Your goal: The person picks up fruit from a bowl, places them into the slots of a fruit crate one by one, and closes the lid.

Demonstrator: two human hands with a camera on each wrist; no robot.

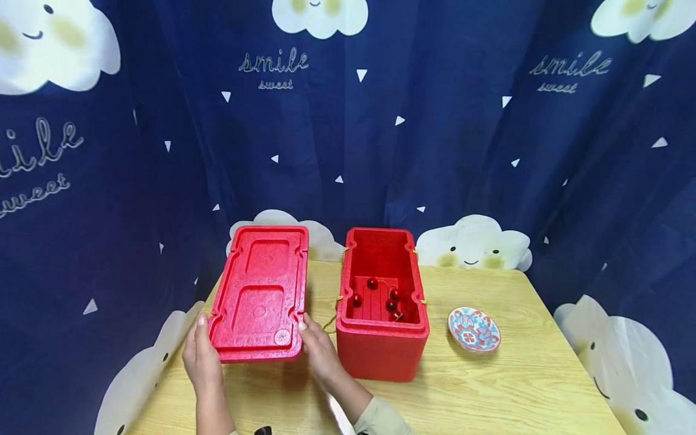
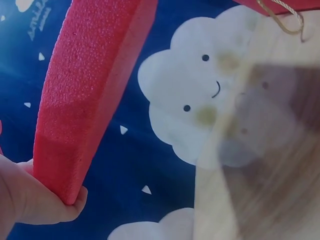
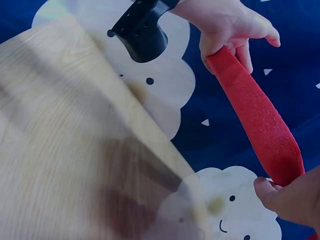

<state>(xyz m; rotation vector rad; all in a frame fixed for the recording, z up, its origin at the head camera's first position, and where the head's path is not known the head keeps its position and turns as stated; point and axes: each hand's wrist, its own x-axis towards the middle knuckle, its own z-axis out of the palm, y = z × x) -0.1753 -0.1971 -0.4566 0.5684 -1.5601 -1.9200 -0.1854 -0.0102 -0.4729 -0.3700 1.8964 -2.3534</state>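
Observation:
A red foam box lid (image 1: 260, 296) is held up over the left part of the table, its recessed underside facing me. My left hand (image 1: 203, 362) grips its near left corner, thumb along the edge. At the opposite side my right hand (image 1: 321, 350) pinches the near right edge. Seen from the left wrist, the lid's thick side (image 2: 95, 95) rises from between the left thumb and fingers. Right of the lid stands the matching red foam box (image 1: 380, 356), uncovered, with several dark red cherries (image 1: 372, 283) on its floor.
A small patterned dish (image 1: 474, 329) in red, blue and white sits right of the box. Yellow cord (image 1: 339, 300) hangs at the box's sides. The wooden table (image 1: 522, 374) backs onto a dark blue curtain (image 1: 348, 139) with clouds.

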